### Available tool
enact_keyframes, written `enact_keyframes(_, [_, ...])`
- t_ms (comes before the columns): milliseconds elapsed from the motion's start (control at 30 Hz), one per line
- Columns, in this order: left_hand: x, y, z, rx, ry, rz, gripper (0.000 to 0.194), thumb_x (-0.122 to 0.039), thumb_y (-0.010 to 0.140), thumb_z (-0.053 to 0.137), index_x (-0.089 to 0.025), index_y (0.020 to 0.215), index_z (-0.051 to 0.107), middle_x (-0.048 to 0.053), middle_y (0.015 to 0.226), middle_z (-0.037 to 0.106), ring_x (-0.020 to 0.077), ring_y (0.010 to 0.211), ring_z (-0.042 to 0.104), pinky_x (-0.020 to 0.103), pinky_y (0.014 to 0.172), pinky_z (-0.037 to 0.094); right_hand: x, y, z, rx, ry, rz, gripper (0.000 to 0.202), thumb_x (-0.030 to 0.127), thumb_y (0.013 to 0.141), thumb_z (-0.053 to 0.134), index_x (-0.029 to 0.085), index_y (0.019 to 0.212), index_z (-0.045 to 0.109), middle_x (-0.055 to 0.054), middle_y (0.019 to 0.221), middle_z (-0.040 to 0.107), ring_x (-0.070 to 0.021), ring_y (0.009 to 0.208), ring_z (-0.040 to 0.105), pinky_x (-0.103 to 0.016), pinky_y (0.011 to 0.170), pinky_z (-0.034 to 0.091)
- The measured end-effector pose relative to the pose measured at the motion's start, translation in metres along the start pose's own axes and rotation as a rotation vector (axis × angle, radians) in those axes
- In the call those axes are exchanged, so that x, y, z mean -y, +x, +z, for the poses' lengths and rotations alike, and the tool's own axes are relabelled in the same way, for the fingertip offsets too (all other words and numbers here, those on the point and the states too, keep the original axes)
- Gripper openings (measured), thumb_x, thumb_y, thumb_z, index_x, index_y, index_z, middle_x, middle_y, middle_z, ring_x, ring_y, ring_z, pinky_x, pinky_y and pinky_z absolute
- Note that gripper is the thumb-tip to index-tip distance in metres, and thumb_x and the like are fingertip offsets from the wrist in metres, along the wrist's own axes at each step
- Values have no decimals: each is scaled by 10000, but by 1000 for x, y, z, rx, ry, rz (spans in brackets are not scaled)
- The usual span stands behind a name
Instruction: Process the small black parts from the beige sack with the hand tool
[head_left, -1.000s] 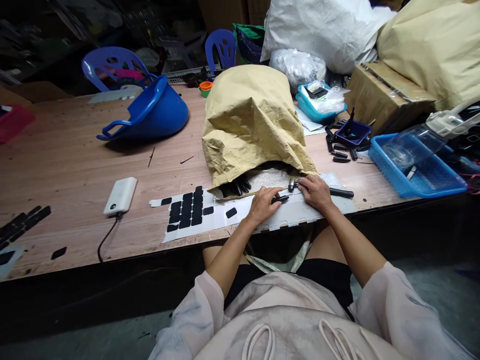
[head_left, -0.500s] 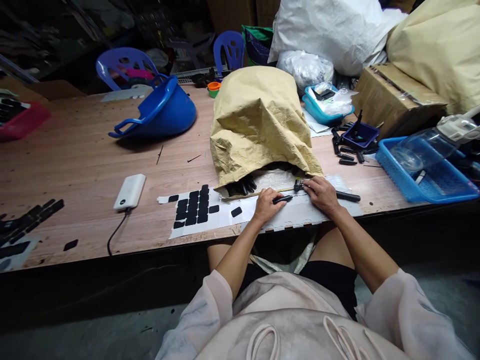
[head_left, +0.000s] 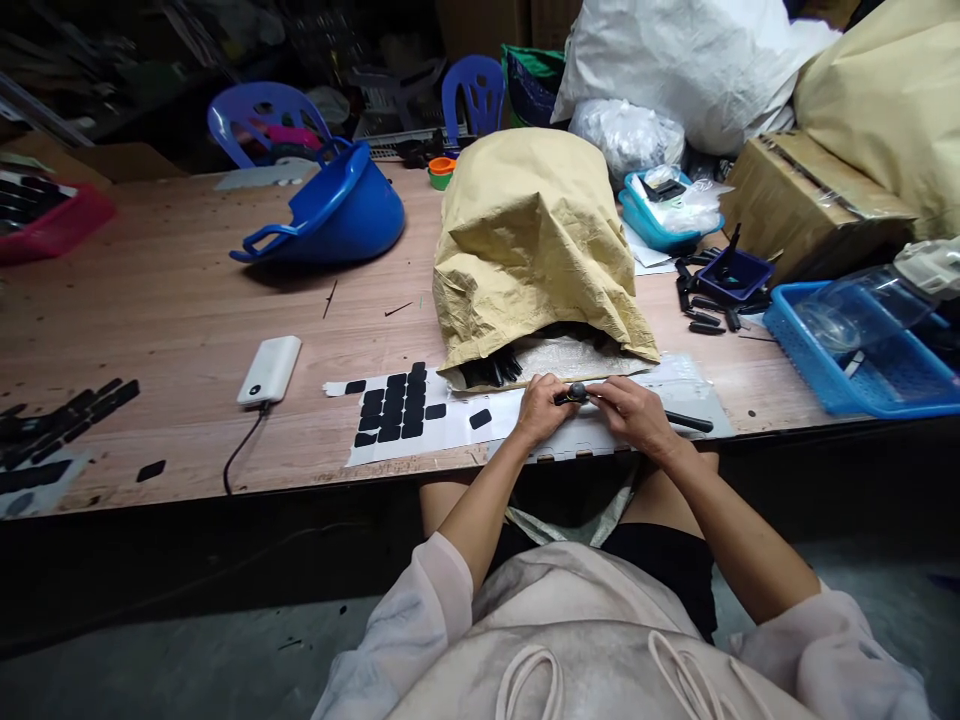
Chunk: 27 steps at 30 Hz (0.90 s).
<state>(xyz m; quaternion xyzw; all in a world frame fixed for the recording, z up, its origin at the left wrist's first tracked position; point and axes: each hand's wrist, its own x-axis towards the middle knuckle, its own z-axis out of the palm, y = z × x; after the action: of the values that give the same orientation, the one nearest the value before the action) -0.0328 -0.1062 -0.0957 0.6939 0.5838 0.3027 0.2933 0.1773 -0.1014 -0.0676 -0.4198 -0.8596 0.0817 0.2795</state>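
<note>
Black piece point(head_left: 576, 393) is sitting pinched in the grip of left hand point(head_left: 538, 412) and right hand point(head_left: 634, 412); uneven pressure could be twisting it loose.

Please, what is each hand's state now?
Left hand: closed, holding a slender black plastic-looking piece.
Right hand: fingers closed at a dark rounded piece; exact hold cannot be told.

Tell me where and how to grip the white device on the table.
Grip the white device across its long sides, mid-length, probably best from above: it lies flat and oblong, and its black cable leaves the near end.
</note>
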Motion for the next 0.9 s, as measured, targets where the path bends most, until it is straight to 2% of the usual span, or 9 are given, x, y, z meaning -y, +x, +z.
enact_keyframes(167, [1,0,2,-10,-28,4,181,-174,816,838,-248,981,822,21,941,683,222,1011,588,380,977,478,-4,-3,-6,-96,-17,52,293,357,1063,514,297,1171,780,-51,937,750,-203,924,704,-303,809,555])
enact_keyframes(267, [3,0,3,-18,-20,5,171,-187,828,830,-253,986,825,24,946,686,226,1016,594,394,988,480,-10,-7,-6,-54,-23,52,288,352,1048,527,309,1170,785,-46,942,752,-204,916,702,-305,786,556])
enact_keyframes(333, [4,0,4,-17,-13,7,162,-193,833,825,-253,983,825,26,942,688,228,1013,596,400,990,480,-17,-8,-6,-43,-33,59,286,357,1042,533,313,1169,786,-41,935,749,-201,903,697,-303,764,550])
enact_keyframes(533, [4,1,4,-30,18,25,165,-183,817,829,-220,976,808,34,958,706,229,1015,604,391,992,476,-49,6,-10,-127,-95,71,275,363,1045,537,281,1144,781,-59,973,746,-216,941,684,-326,801,532])
enact_keyframes(700, [0,-1,3,-34,72,39,173,-217,798,845,-223,960,784,39,946,699,246,1010,601,393,971,480,-75,11,-1,-54,-167,19,234,335,1024,563,272,1068,783,-66,908,713,-238,920,638,-357,809,495])
enact_keyframes(900, [0,1,2,-25,97,44,119,-265,851,824,-233,957,779,46,951,699,253,1014,595,394,957,482,-80,6,10,-61,-166,22,231,327,1021,548,260,1068,765,-73,946,700,-248,937,609,-381,863,491])
